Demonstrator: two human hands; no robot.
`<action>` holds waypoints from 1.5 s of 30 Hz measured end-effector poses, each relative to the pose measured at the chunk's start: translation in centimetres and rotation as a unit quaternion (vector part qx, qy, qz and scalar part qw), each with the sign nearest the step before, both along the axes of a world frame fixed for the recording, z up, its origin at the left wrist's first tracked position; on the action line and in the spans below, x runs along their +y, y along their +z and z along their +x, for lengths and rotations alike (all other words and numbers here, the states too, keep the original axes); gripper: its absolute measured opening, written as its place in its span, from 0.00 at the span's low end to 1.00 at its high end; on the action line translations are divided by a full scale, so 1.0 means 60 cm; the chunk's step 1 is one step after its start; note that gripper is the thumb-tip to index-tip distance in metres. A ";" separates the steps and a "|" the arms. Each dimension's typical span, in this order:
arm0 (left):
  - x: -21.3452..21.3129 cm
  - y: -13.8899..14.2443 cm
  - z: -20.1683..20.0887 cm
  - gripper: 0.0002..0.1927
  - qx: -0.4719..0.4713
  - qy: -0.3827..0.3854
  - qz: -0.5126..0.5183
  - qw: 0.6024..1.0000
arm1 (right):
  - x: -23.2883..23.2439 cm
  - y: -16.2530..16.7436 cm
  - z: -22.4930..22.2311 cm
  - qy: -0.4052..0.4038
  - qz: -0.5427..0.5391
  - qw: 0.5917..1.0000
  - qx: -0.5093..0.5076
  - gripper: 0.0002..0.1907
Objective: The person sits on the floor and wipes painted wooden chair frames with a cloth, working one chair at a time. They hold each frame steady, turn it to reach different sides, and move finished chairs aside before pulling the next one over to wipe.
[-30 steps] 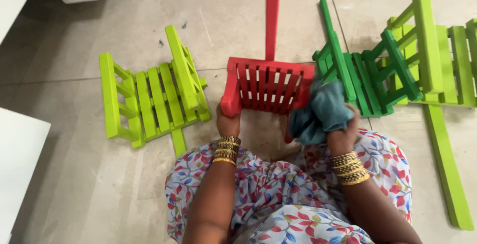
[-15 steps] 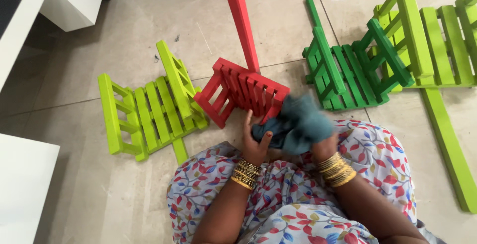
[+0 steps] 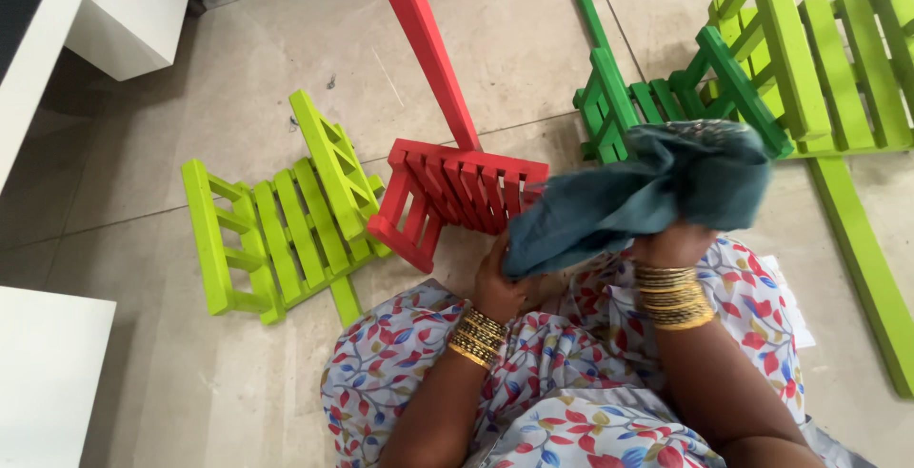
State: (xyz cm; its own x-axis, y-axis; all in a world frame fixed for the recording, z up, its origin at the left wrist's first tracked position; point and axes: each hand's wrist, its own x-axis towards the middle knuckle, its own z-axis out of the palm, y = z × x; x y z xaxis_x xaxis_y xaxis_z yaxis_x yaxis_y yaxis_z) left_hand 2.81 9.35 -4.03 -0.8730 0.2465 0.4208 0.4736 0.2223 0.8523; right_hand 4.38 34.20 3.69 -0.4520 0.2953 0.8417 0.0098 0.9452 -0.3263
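1. The person sits on the tiled floor, floral dress over the knees, gold bangles on both wrists.
2. The right hand is mostly hidden under a dark teal cloth; its fingers are clamped on the cloth, holding it bunched above the lap.
3. The left hand touches the cloth's lower end, just beside the red slatted chair; I cannot tell whether its fingers are closed.
4. The red chair lies tipped on the floor, one long leg pointing away.
5. A lime chair lies to its left, a dark green one behind the cloth.
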 end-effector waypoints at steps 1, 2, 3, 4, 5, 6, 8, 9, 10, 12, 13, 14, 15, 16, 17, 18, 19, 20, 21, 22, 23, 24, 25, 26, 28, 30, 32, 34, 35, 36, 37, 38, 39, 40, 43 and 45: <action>-0.004 0.000 -0.002 0.44 -0.015 -0.018 -0.010 1.000 | 0.016 -0.011 -0.001 0.014 0.000 1.000 -0.017 0.34; -0.005 -0.002 -0.003 0.42 0.005 -0.003 -0.036 0.999 | 0.026 -0.018 -0.010 0.222 -0.296 0.927 0.056 0.24; -0.006 -0.004 -0.003 0.40 0.026 0.010 -0.061 0.998 | 0.035 -0.021 -0.013 0.398 -0.550 0.724 0.122 0.14; -0.005 -0.007 -0.002 0.39 0.046 0.023 -0.087 0.995 | 0.040 -0.021 -0.013 0.515 -0.728 0.418 0.173 0.07; -0.003 -0.010 0.002 0.39 0.056 0.045 -0.112 0.991 | 0.039 -0.017 -0.003 0.554 -0.707 0.411 0.155 0.10; 0.002 -0.014 0.004 0.40 0.063 0.063 -0.125 0.988 | 0.037 -0.008 0.008 0.572 -0.691 0.422 0.132 0.10; 0.006 -0.020 0.008 0.40 0.068 0.077 -0.131 0.986 | 0.021 0.017 0.047 0.566 -0.624 0.534 0.075 0.10; 0.008 -0.021 0.010 0.40 0.064 0.074 -0.125 0.987 | 0.010 0.031 0.073 0.548 -0.557 0.623 0.026 0.10; 0.009 -0.021 0.011 0.41 0.062 0.072 -0.120 0.988 | -0.003 0.044 0.100 0.532 -0.469 0.705 -0.025 0.11; 0.007 -0.016 0.011 0.42 0.057 0.064 -0.106 0.991 | -0.024 0.066 0.113 0.487 -0.398 0.777 -0.018 0.13; 0.006 -0.011 0.011 0.42 0.055 0.061 -0.100 0.992 | -0.031 0.072 0.105 0.462 -0.385 0.799 0.003 0.14; 0.005 -0.005 0.011 0.43 0.051 0.058 -0.094 0.993 | -0.034 0.076 0.090 0.432 -0.412 0.802 0.025 0.15; 0.003 0.002 0.012 0.43 0.054 0.059 -0.086 0.993 | -0.032 0.077 0.065 0.409 -0.440 0.798 0.032 0.16; 0.001 0.009 0.014 0.44 0.050 0.060 -0.077 0.994 | -0.025 0.075 0.037 0.386 -0.468 0.794 0.036 0.17; 0.000 0.017 0.019 0.45 0.108 0.087 -0.076 0.987 | -0.028 0.065 0.020 0.370 -0.470 0.801 0.027 0.18; -0.002 0.024 0.024 0.45 0.180 0.124 -0.073 0.973 | -0.026 0.055 0.005 0.353 -0.461 0.814 0.026 0.20; -0.003 0.031 0.032 0.47 0.264 0.171 -0.072 0.947 | -0.031 0.041 0.002 0.334 -0.445 0.831 0.027 0.21; -0.006 0.036 0.040 0.43 0.213 0.135 0.005 0.968 | -0.039 0.026 0.007 0.346 -0.440 0.828 0.017 0.22; -0.009 0.041 0.051 0.39 0.158 0.099 0.081 0.979 | -0.053 0.010 0.012 0.360 -0.448 0.818 0.001 0.24; -0.012 0.045 0.057 0.36 0.104 0.062 0.156 0.980 | -0.069 -0.003 0.018 0.376 -0.459 0.805 -0.011 0.25; -0.015 0.048 0.061 0.35 0.020 0.070 0.187 0.980 | -0.086 -0.014 0.021 0.404 -0.505 0.762 -0.023 0.27; -0.016 0.050 0.066 0.34 -0.065 0.076 0.215 0.971 | -0.103 -0.021 0.021 0.427 -0.544 0.721 -0.037 0.28; -0.017 0.053 0.068 0.34 -0.150 0.081 0.242 0.955 | -0.121 -0.024 0.019 0.447 -0.584 0.676 -0.041 0.30; -0.018 0.056 0.069 0.28 -0.162 0.044 0.267 0.949 | -0.134 -0.023 0.016 0.458 -0.587 0.666 -0.048 0.31; -0.017 0.062 0.066 0.23 -0.185 -0.032 0.317 0.930 | -0.147 -0.007 0.013 0.417 -0.444 0.785 -0.113 0.33; -0.014 0.072 0.061 0.17 -0.198 -0.004 0.399 0.895 | -0.143 0.022 0.022 0.492 -0.277 0.811 -0.154 0.41; -0.014 0.084 0.055 0.19 -0.163 -0.022 0.382 0.909 | -0.127 0.055 0.043 0.549 -0.179 0.794 -0.192 0.51; -0.015 0.100 0.052 0.24 -0.088 -0.091 0.263 0.956 | -0.115 0.079 0.060 0.591 -0.158 0.755 -0.235 0.62; -0.013 0.108 0.050 0.24 0.015 -0.069 0.130 0.989 | -0.111 0.086 0.063 0.561 -0.150 0.781 -0.231 0.57; -0.009 0.116 0.052 0.24 0.118 -0.045 -0.005 0.992 | -0.104 0.089 0.066 0.529 -0.144 0.805 -0.227 0.52; -0.004 0.124 0.056 0.24 0.217 -0.018 -0.138 0.966 | -0.097 0.087 0.066 0.496 -0.138 0.827 -0.226 0.48; 0.000 0.132 0.062 0.24 0.050 -0.016 -0.096 0.994 | -0.085 0.082 0.062 0.484 -0.142 0.842 -0.192 0.44; 0.006 0.138 0.069 0.24 -0.117 -0.014 -0.053 0.992 | -0.067 0.075 0.053 0.471 -0.145 0.856 -0.157 0.40; 0.011 0.143 0.071 0.24 -0.280 -0.013 -0.011 0.960 | -0.048 0.065 0.040 0.459 -0.146 0.868 -0.120 0.36; 0.027 0.142 0.070 0.31 0.170 0.121 -0.024 0.978 | 0.009 0.019 0.004 0.302 -0.329 0.890 -0.097 0.24; 0.045 0.123 0.063 0.38 0.126 0.117 0.003 0.985 | 0.020 -0.018 -0.020 0.258 -0.200 0.942 -0.084 0.22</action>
